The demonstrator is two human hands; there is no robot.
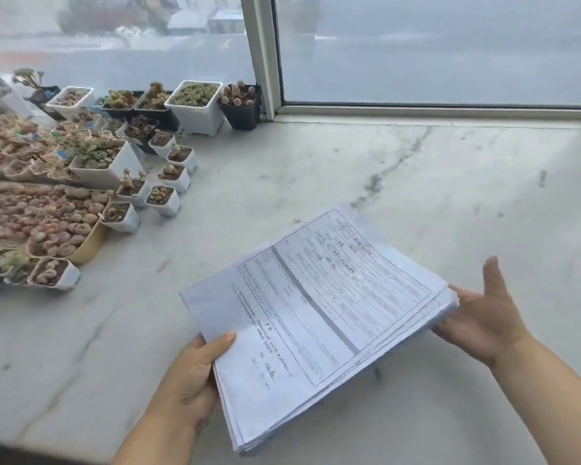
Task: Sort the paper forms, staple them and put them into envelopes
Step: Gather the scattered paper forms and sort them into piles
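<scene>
A thick stack of forms [316, 317] is held just above the marble worktop [416, 182], tilted, with its long axis running from the near edge by the person's body up and away to the right. The far short end points toward the window frame [265, 58]; the printed lines run along that same axis, so the text reads sideways from the camera. The print is too small and blurred to read.

The left hand [188, 380] grips the stack at its near left edge, thumb lying on top of the top sheet and the fingers hidden beneath the paper. The right hand [483, 313] is at the stack's right edge, palm up and spread, its thumb raised clear; its fingers go under the paper and are hidden, so whether they bear the stack cannot be told.

Left of the stack, well apart from it, many small pots [163, 199] of succulents stand on the worktop, the group cut off by the left edge of the view.
</scene>
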